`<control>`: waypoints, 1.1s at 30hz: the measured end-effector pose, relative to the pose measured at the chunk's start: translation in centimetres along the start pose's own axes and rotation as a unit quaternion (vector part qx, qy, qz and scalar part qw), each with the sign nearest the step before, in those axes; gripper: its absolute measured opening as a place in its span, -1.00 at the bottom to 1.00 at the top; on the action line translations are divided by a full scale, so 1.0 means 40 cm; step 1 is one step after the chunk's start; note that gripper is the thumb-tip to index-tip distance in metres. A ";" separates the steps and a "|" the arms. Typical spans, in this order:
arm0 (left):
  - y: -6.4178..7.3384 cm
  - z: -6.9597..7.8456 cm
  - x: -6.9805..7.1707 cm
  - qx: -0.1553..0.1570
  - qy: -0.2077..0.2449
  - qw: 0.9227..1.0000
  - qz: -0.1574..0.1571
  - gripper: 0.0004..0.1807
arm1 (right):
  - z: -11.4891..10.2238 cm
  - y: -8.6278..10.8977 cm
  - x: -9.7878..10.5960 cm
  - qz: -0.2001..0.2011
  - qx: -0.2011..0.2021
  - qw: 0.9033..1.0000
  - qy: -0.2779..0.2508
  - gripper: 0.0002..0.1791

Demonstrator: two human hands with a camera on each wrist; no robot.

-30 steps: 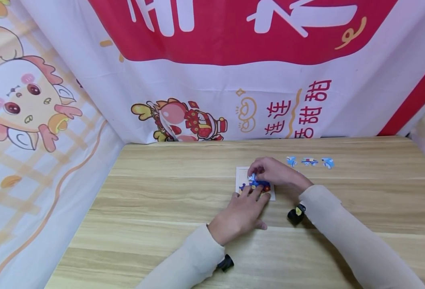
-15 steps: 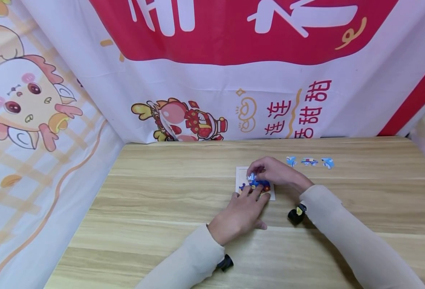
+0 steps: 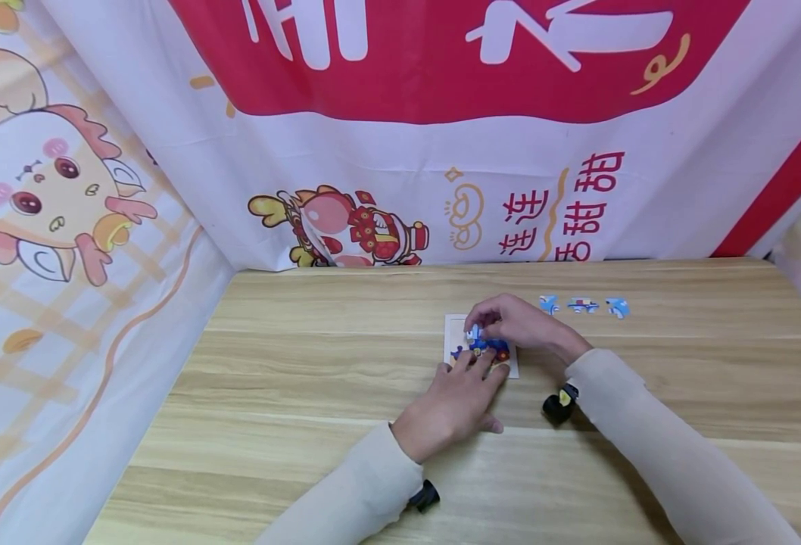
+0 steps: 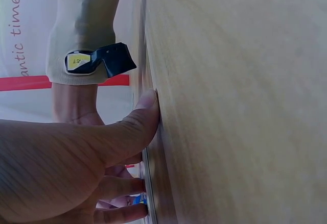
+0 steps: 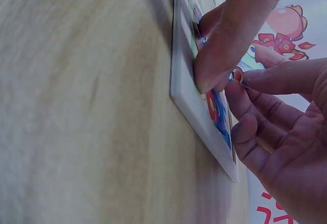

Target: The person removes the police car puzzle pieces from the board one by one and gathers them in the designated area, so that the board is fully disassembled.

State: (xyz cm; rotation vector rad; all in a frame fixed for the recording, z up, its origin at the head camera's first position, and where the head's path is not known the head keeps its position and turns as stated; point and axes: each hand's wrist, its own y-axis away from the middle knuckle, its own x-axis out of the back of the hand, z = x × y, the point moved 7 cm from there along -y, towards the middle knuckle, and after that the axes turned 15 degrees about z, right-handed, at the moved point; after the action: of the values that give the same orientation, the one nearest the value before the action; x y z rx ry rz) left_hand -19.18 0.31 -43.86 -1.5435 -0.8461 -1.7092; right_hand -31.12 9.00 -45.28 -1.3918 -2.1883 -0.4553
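Observation:
A small jigsaw board point(image 3: 455, 325) with a white frame lies on the table, its picture showing a blue vehicle with a red-and-yellow wheel. My left hand point(image 3: 450, 400) rests on its near part, fingers spread and fairly straight. In the left wrist view the thumb point(image 4: 145, 104) sits apart from the other fingers, beside the table edge. Over the upper middle of the board, my right hand point(image 3: 512, 324) pinches a light blue and white puzzle piece point(image 3: 473, 332) between thumb and fingers. The right wrist view shows this piece point(image 5: 240, 76) tilted on edge, mostly covered by fingertips.
Three loose puzzle pieces lie in a row at the back right: a blue one point(image 3: 549, 303), a multicoloured one point(image 3: 583, 304) and another blue one point(image 3: 618, 306). A printed cloth point(image 3: 387, 189) hangs behind the wooden table point(image 3: 291, 378). Each wrist carries a black camera point(image 3: 559, 407).
The piece in my right hand has shifted and tilted slightly, with the right fingers moving a little. My left hand stays in place on the board.

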 end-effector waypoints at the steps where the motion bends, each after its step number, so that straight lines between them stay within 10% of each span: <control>1: 0.000 0.000 0.000 0.000 0.000 1.000 0.000 -0.08 | 0.000 0.000 0.001 0.001 -0.001 1.000 -0.001 -0.70; 33: 0.000 -0.003 -0.010 0.006 -0.005 1.000 -0.006 -0.07 | 0.043 0.067 0.147 0.088 -0.033 0.995 0.022 -0.70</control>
State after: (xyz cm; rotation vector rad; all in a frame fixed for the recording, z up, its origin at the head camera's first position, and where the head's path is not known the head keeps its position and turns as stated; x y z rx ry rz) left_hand -19.22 0.25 -44.27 -1.5435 -0.8725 -1.7029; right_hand -31.16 15.37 -43.28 -1.5802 -2.0101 -0.4924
